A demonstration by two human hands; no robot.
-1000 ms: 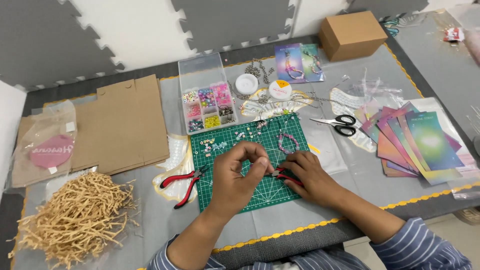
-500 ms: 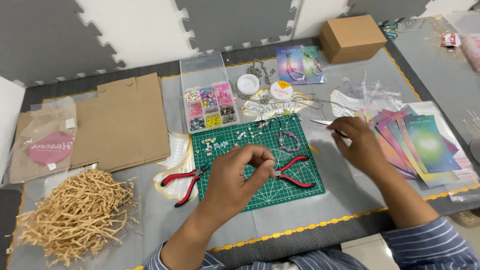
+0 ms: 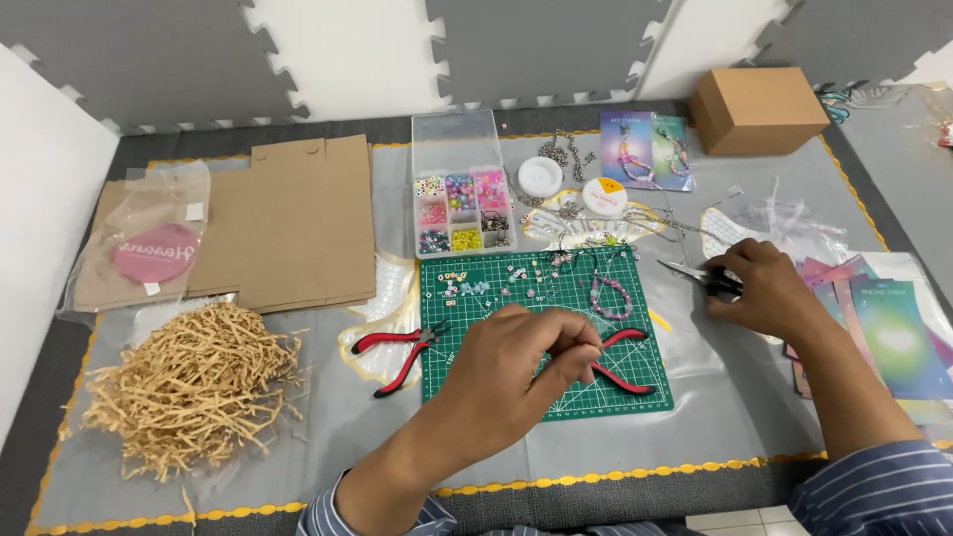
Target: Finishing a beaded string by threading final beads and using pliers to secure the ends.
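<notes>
Pinching something tiny, left hand (image 3: 516, 362) fingers hover over pliers (image 3: 620, 359) (right hand (image 3: 759, 290) grips scissors (image 3: 695, 272)).

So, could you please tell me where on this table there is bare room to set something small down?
Bare grey sheet lies below the green cutting mat, toward the yellow-trimmed front edge, and between the paper shred pile and the left pliers. It is crowded above the mat around the bead box and chains, and at the right, where the right hand rests on scissors beside the cards.
</notes>
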